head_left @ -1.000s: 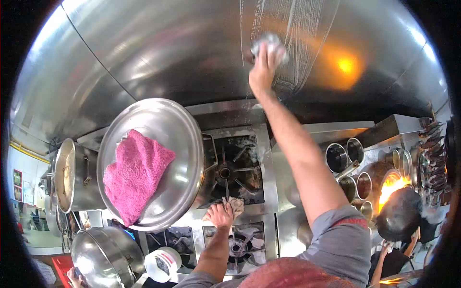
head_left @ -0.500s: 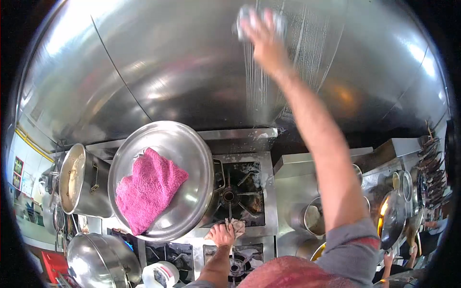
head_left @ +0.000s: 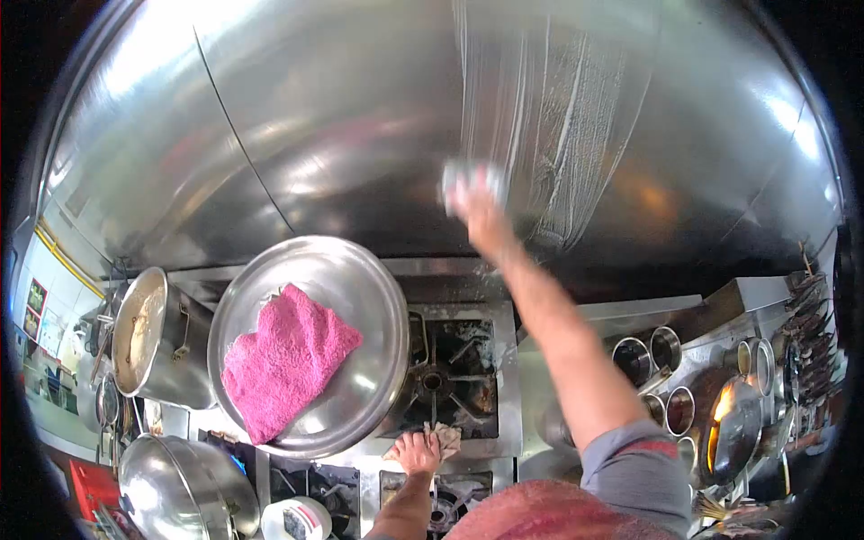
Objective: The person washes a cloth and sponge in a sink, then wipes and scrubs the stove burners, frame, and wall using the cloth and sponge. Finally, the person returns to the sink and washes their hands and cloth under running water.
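Note:
Against the steel wall panel (head_left: 360, 117), my right hand (head_left: 479, 202) presses a blurred grey-white scrubbing pad (head_left: 450, 184). Foamy streaks run up and down the panel above and to the right of it. My left hand (head_left: 417, 453) rests closed on a beige cloth (head_left: 448, 439) at the front edge of the stove burner (head_left: 463, 364). To the left, a crumpled pink towel (head_left: 288, 364) lies on a large round steel lid (head_left: 360, 414).
A tall pot (head_left: 184, 346) stands at the left, with a large steel bowl (head_left: 171, 490) below it. A white tub (head_left: 297, 519) sits near the front. At the right are several metal containers (head_left: 664, 348) and a wok (head_left: 736, 432) with flame showing.
My right hand has gone up the panel and then down again with the pad, leaving more streaks. My left hand stays on the cloth. The wok at the right has tilted and its flame is smaller.

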{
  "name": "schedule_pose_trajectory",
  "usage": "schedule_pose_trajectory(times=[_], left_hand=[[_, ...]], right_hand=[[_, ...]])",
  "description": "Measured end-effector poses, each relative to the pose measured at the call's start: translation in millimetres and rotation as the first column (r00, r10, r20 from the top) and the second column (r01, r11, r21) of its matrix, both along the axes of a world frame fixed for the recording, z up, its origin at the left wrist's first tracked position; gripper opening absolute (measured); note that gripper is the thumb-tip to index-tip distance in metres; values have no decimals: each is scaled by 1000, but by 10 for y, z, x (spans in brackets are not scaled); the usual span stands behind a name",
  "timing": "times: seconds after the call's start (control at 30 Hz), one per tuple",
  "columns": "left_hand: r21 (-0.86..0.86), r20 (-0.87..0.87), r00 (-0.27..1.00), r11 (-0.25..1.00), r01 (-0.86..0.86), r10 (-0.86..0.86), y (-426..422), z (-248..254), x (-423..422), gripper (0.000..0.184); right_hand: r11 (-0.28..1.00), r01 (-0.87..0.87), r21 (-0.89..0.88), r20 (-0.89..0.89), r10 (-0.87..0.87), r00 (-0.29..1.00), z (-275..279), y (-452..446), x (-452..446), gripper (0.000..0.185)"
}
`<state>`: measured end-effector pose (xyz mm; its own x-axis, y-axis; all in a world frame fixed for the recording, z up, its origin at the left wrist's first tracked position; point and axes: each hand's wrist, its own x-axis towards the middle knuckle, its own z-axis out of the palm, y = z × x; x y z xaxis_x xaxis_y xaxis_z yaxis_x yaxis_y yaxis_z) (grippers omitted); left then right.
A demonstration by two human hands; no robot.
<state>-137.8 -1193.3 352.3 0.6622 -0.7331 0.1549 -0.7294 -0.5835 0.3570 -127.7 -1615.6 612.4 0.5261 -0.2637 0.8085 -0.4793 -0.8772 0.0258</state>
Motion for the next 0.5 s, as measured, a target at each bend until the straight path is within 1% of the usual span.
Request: schedule_pose_trajectory(times=[0.03,0.07,0.13,0.17,0.2,0.23,0.27,0.3,0.33,0.37,0.4,0.47,0.5], left_hand=[[0,7,1000,1000,13,-13,15,-20,7,33],[-6,17,1000,1000,6,-6,38,-54,15,33],[-5,23,1000,1000,-1,1,17,-118,21,34],[13,19,1000,1000,5,-5,34,-112,19,35],[19,15,1000,1000,7,-7,38,-54,6,34],[37,10,1000,999,10,-10,40,-5,3,34],[19,5,1000,1000,14,-15,46,44,-2,34],[0,0,1000,1000,18,-18,43,83,-1,34],[7,7,1000,1000,25,-25,34,96,-1,34],[-33,-12,1000,999,12,-13,37,-113,14,34],[-25,-27,1000,1000,15,-16,41,-202,25,34],[-11,-44,999,1000,19,-19,11,-259,34,34],[-21,-55,998,1000,17,-18,29,-284,49,34]], right_hand=[[1000,0,10,-324,3,946,-608,-25,-197,63],[1000,9,1,-313,-8,950,-640,65,-235,63],[985,100,142,-210,-68,975,-519,83,-225,63],[998,57,-1,7,-57,998,-107,-21,-129,66],[998,53,-29,139,-48,989,442,-119,-4,67],[985,64,-161,215,-28,976,1162,-126,39,64],[968,58,-244,259,7,966,1802,-154,87,62],[961,17,-274,280,63,958,2357,-190,132,60],[919,33,-392,305,96,947,2844,-258,194,57],[898,63,-435,319,88,944,3284,-267,241,49],[877,93,-471,333,79,940,3653,-257,233,42],[884,117,-452,227,-12,974,4174,-238,90,45],[917,330,-224,-119,-362,924,4458,392,-261,56]])
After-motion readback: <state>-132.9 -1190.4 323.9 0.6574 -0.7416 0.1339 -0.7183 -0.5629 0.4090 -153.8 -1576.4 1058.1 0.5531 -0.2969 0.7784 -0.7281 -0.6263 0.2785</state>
